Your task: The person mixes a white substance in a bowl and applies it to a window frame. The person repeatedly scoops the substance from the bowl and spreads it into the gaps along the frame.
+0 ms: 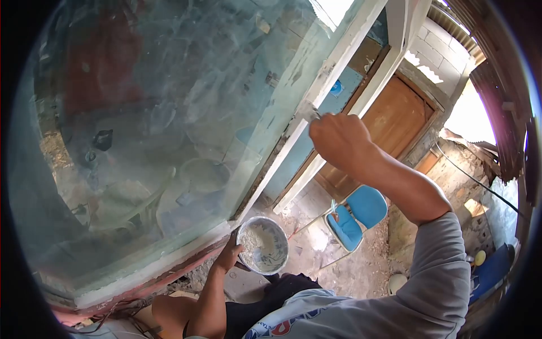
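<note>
My left hand (pixel 230 253) grips the side of a round bowl (pixel 284 248) at the lower middle. Whitish paste (pixel 261 246) coats the inside of the bowl. Up at the white window frame (pixel 327 73), my right hand (pixel 339 135) is closed around a putty knife (pixel 312 112), its handle mostly hidden by the fingers. The blade end touches the frame's slanting upright, where the paint is patchy and dark in places. Left of that upright stretches a large, smeared glass pane (pixel 169 113).
A blue folding chair (pixel 345 226) stands on the floor behind the bowl. Beyond the frame is a brown wooden door (pixel 395 116) beside a light-blue wall. A dark cable (pixel 474 181) hangs at the right, near rusty corrugated sheets (pixel 497 107).
</note>
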A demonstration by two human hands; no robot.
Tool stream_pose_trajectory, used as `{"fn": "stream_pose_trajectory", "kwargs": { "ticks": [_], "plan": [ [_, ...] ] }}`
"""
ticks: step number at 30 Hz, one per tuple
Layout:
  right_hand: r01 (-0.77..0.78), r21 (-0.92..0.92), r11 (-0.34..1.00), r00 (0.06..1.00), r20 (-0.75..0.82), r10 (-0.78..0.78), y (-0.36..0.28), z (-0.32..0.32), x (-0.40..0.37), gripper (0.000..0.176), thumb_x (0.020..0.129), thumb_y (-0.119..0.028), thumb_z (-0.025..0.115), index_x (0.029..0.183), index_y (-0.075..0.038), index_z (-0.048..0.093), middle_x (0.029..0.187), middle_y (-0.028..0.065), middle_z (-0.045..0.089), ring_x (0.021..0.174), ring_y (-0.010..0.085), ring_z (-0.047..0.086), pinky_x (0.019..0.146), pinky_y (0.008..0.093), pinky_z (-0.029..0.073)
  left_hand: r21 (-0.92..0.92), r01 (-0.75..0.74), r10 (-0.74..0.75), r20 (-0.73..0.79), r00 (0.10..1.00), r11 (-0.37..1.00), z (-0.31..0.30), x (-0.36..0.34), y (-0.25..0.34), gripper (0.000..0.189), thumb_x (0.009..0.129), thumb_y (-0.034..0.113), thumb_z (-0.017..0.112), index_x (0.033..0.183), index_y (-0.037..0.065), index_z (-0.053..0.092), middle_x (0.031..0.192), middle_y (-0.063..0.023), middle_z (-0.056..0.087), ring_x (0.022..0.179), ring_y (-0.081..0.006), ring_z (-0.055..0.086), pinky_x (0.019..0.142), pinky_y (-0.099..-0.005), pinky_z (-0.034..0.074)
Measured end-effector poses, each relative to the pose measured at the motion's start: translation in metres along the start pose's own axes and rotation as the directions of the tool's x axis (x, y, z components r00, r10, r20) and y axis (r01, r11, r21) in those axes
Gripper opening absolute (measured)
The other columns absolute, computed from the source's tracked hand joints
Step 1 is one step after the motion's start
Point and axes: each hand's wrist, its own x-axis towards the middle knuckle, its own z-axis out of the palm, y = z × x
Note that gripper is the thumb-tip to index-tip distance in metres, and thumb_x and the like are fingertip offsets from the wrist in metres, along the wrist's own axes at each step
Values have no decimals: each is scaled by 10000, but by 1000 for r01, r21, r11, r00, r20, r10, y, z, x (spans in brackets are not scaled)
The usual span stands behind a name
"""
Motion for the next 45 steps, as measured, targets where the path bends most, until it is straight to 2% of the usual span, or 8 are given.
{"fn": "stream_pose_trajectory", "kwargs": {
  "ticks": [2, 7, 12, 29, 32, 35, 41, 45],
  "plan": [
    [0, 29, 1000, 1000, -25, 1, 10, 3, -14, 149, 838, -66, 580, 748, -30, 694, 837, 172, 701, 771, 325, 714, 628, 434, 572, 14, -21, 21, -8, 1000, 1000, -4, -2, -4, 769, 800, 69, 512, 1533, 16, 288, 1524, -129, 373, 1439, -255, 308, 1200, -364, 205],
    [129, 71, 989, 955, -277, -105, 44, 80, -28, 360, 906, -209, 633, 1262, -179, 588, 982, 105, 601, 692, 287, 676, 532, 433, 558, -16, -26, 25, -61, 998, 1000, -9, -2, -6, 765, 799, 118, 509, 1526, 7, 298, 1504, -136, 405, 1419, -259, 335, 1193, -353, 211],
    [289, -5, 957, 787, -568, -241, 64, 154, 13, 454, 902, -187, 639, 1350, -205, 566, 1020, 100, 568, 678, 269, 669, 510, 436, 550, -9, -6, 6, -54, 999, 1000, -6, 3, -4, 745, 802, 104, 514, 1516, 19, 322, 1491, -134, 410, 1411, -254, 340, 1186, -350, 224],
    [-36, 32, 999, 980, -195, 42, 10, 81, -20, 506, 916, -113, 567, 1414, -96, 481, 980, 145, 595, 663, 328, 692, 504, 432, 562, -33, -6, 4, -38, 999, 999, -7, -4, 4, 787, 770, 75, 503, 1527, 19, 296, 1518, -135, 368, 1450, -259, 287, 1205, -357, 189],
    [-92, -17, 996, 981, -171, 87, -1, 50, -10, 376, 883, -84, 584, 1254, -30, 611, 942, 165, 632, 687, 317, 706, 529, 418, 570, -35, -25, 24, -6, 1000, 999, -7, 0, -3, 808, 761, 63, 503, 1536, 13, 283, 1535, -138, 353, 1460, -262, 274, 1208, -355, 182],
    [-1, -24, 1000, 998, -59, 0, -9, 18, 0, 157, 835, -35, 592, 714, -14, 690, 804, 188, 703, 744, 312, 724, 599, 402, 587, -58, 5, -5, -2, 1000, 998, -5, 0, 0, 818, 760, 71, 506, 1542, 10, 273, 1547, -136, 342, 1467, -263, 266, 1210, -355, 176],
    [-13, 10, 1000, 1000, 0, 13, -10, -3, -12, 141, 821, -27, 599, 713, 5, 685, 792, 194, 702, 754, 334, 723, 620, 417, 591, -72, 14, -15, -22, 1000, 997, -8, -8, 8, 812, 769, 64, 508, 1542, 12, 266, 1537, -133, 351, 1456, -258, 279, 1207, -360, 186],
    [14, -13, 1000, 995, -95, -16, -5, 31, -13, 376, 870, -43, 551, 1237, 14, 608, 894, 189, 651, 677, 325, 706, 548, 419, 576, -85, -19, 16, -33, 999, 996, -15, -8, 2, 801, 771, 49, 509, 1536, 15, 271, 1524, -134, 360, 1446, -258, 291, 1203, -366, 198]
  ]
}}
